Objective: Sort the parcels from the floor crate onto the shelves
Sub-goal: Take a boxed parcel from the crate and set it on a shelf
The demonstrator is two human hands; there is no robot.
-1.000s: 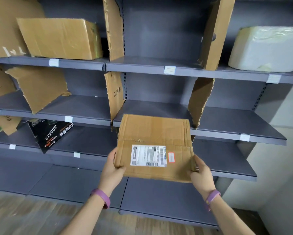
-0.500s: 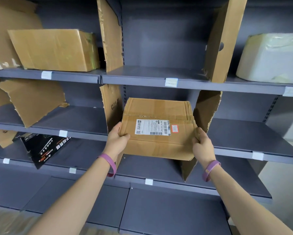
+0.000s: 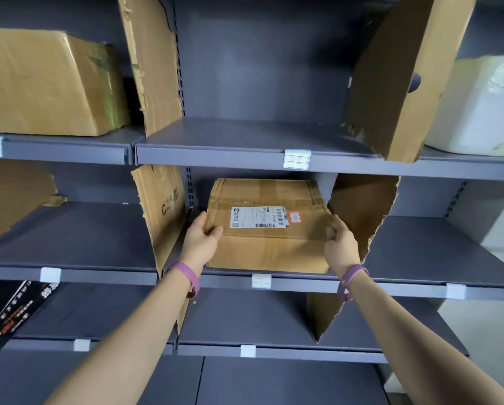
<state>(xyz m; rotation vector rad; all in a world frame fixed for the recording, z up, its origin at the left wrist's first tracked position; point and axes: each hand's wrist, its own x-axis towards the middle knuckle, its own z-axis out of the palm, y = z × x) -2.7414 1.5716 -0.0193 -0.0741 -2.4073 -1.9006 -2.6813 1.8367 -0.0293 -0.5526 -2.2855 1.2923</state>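
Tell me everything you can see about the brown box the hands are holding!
The parcel is a flat brown cardboard box, creased and taped, with a white barcode label and a small red-edged sticker on top. It seems to rest flat on the middle shelf between the left divider and right divider. Both grips hold its side edges: left hand, thumb on top, and right hand.

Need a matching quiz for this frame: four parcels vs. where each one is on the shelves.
Things:
1. labelled parcel
2. taped box
3. white parcel
4. black box

Places:
A. upper shelf, right
B. lower shelf, left
C. middle shelf, centre bay
D. upper shelf, left

Pairs: 1-C, 2-D, 3-A, 4-B
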